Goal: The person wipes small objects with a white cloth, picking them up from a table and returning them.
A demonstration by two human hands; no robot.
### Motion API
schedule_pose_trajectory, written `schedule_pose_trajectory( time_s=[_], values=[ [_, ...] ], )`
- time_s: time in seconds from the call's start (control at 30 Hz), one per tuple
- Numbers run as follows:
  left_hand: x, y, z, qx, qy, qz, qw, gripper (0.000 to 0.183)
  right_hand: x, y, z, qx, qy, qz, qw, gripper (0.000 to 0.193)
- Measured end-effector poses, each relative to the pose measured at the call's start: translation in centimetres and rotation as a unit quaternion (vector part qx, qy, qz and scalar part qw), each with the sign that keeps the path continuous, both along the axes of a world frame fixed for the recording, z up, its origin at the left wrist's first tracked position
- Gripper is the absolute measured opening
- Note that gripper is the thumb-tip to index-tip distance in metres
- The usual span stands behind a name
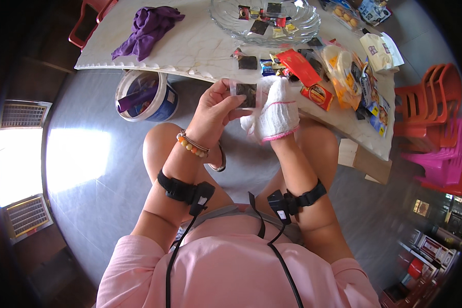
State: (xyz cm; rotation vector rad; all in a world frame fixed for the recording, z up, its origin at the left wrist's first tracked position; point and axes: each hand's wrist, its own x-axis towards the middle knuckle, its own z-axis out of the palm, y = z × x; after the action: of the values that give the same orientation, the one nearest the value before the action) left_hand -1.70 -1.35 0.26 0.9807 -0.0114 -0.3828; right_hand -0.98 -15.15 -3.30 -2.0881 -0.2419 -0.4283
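Note:
My bare left hand pinches a small clear packet with a dark flat piece inside, held up just off the table's near edge. My right hand, in a white knit glove with pink trim, is closed against the packet's right side; its fingertips are partly hidden by the glove. Beyond the packet, another dark packet lies on the table. To its right sit a red envelope, a red snack packet and other small wrapped snacks. A clear glass bowl farther back holds several small wrapped pieces.
The pale marble-patterned table carries a purple cloth at left and snack bags at right. Below its left edge stands a white bucket with a purple object in it. A cardboard box and stacked red stools are at right.

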Motion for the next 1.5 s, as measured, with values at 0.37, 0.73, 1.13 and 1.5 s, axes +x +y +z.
schedule_pose_trajectory(
  time_s=[0.37, 0.73, 1.13, 1.5],
  values=[
    [-0.7, -0.6, -0.6, 0.113, -0.15, -0.072, 0.98, 0.038, -1.0, 0.8, -0.9, -0.178, -0.145, -0.032, 0.973, 0.02],
    [-0.5, -0.1, 0.5, 0.019, -0.022, -0.078, 0.997, 0.036, 0.4, -0.4, -0.2, 0.189, 0.199, 0.013, 0.961, 0.021],
    [-0.7, 0.0, -1.4, 0.073, -0.148, -0.047, 0.985, 0.041, -0.3, 0.6, 0.0, -0.307, -0.135, 0.053, 0.941, 0.027],
    [-0.7, 0.6, -0.6, -0.016, -0.047, -0.09, 0.995, 0.039, 0.7, 0.7, -0.7, 0.067, 0.104, 0.005, 0.992, 0.012]
  ],
)
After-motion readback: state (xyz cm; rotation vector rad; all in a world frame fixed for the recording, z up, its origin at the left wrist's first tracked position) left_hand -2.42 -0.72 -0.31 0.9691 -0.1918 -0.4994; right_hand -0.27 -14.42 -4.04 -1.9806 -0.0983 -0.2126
